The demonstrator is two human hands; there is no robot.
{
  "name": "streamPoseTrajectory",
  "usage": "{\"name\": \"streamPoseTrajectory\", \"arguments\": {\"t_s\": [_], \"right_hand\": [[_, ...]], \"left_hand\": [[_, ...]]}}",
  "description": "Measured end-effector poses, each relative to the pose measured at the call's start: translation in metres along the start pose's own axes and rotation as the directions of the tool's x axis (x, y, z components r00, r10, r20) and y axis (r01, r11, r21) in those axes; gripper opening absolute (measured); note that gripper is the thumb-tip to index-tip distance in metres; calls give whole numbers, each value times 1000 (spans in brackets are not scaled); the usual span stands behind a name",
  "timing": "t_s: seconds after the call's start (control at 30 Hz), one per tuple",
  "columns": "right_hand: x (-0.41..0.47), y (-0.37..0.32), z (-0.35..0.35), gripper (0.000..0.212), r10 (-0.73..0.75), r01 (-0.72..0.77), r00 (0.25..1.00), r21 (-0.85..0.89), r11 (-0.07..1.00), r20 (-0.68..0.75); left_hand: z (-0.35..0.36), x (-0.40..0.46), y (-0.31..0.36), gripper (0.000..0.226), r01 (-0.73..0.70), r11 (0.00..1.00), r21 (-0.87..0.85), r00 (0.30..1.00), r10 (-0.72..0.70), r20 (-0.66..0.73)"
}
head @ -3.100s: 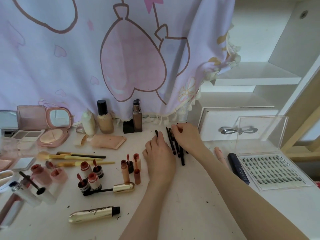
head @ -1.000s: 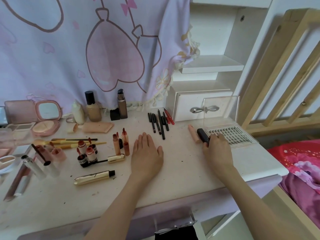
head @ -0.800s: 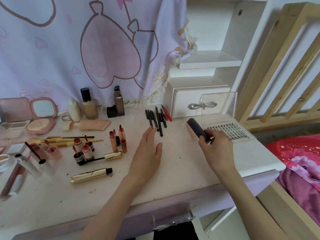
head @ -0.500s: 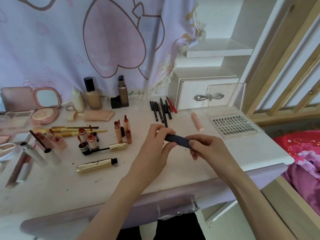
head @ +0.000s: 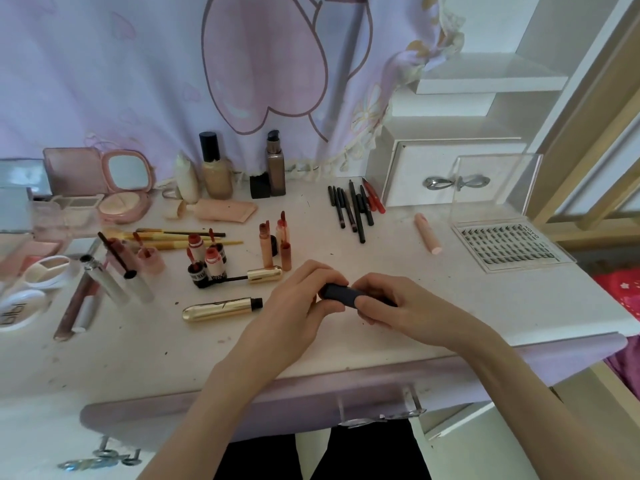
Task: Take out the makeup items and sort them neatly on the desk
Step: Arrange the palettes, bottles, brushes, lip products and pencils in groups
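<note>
Both my hands meet above the front middle of the white desk (head: 519, 306). Between them lies a dark navy tube (head: 341, 293), held level. My left hand (head: 301, 306) curls round its left end, and my right hand (head: 391, 306) grips its right end, hiding that part. Behind them a row of dark pencils (head: 351, 209) with a red one lies near the small drawer unit. A peach stick (head: 427, 233) lies to their right. Lip glosses (head: 275, 244) and small red-capped bottles (head: 206, 259) stand left of my hands.
A gold tube (head: 221, 309) and a gold wand cap (head: 265, 274) lie left of my left hand. Brushes (head: 180, 237), compacts (head: 121, 188) and foundation bottles (head: 214, 168) fill the back left. A clear lash case (head: 509, 244) sits open at the right. The desk's front edge is just below my wrists.
My right hand picked the navy tube up from beside the lash case and brought it to the front middle. My left hand lifted off the desk and took hold of its other end.
</note>
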State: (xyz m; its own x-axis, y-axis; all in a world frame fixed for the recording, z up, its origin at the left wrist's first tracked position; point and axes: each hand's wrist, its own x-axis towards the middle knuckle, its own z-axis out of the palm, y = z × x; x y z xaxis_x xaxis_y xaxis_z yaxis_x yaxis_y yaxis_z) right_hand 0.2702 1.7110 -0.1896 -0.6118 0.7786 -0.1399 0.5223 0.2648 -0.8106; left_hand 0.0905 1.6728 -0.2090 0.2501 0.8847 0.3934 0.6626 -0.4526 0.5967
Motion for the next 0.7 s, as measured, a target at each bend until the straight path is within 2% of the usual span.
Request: {"name": "streamPoseTrajectory", "arguments": {"t_s": [0.1,0.23,0.4,0.5,0.6,0.7], "right_hand": [[1,1,0,13,-80,77,996,-66,995,-40],[3,4,-1,17,-99,84,991,-159,984,-88],[0,15,-17,21,66,-80,996,-272,959,-59],[6,17,-13,27,95,-156,974,-305,940,-204],[16,15,3,30,104,-246,916,-336,909,-388],[25,14,14,19,44,-263,875,-397,879,-483]], "left_hand": [[0,-2,-2,21,6,1000,13,999,-6,-38],[2,-4,-3,23,35,999,25,997,-33,-77],[7,-12,-6,23,187,979,83,962,-165,-218],[13,-17,-2,18,258,958,124,940,-220,-259],[22,-15,3,25,319,937,140,922,-273,-276],[30,-8,7,29,358,922,147,915,-315,-252]]}}
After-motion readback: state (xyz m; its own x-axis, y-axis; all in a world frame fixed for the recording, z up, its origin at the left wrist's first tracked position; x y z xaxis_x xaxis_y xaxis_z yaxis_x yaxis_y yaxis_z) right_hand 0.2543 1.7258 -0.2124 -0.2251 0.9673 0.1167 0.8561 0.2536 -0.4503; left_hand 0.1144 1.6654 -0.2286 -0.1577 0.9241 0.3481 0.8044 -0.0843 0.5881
